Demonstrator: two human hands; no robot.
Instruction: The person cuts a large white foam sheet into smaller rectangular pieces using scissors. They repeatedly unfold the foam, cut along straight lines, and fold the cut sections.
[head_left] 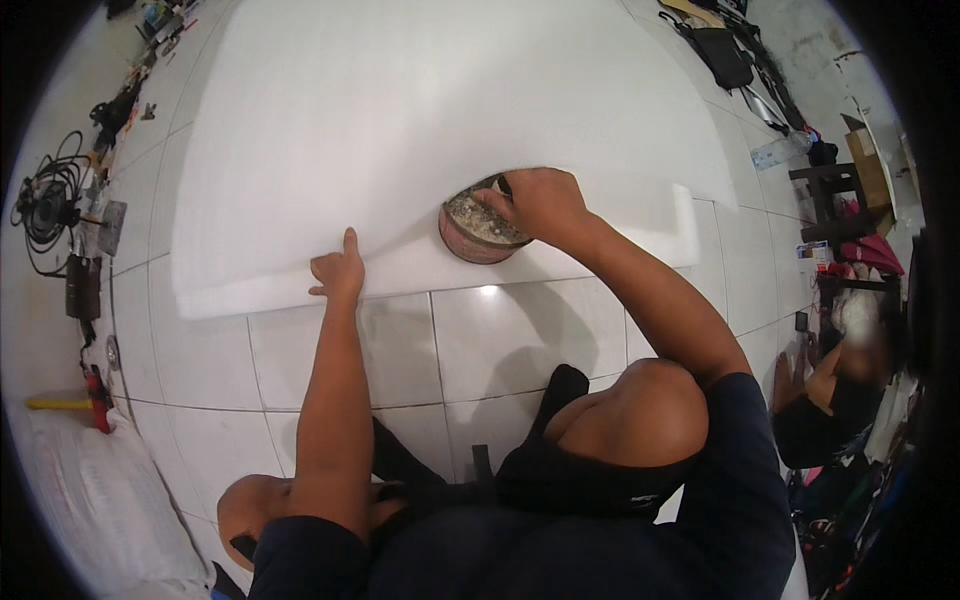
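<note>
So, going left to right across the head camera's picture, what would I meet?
Tangled black cables → bare left hand → round, dull-red, open-topped container → bare right hand → clear plastic bottle → bright pink item.

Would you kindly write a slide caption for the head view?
Left hand on a white sheet over floor tiles, right hand at a round, reddish container.

Readable text: we make out none | black shorts, below the white sheet: small white mark, too small for us to read | small box, right of the white sheet: coloured print, too blurred
</note>
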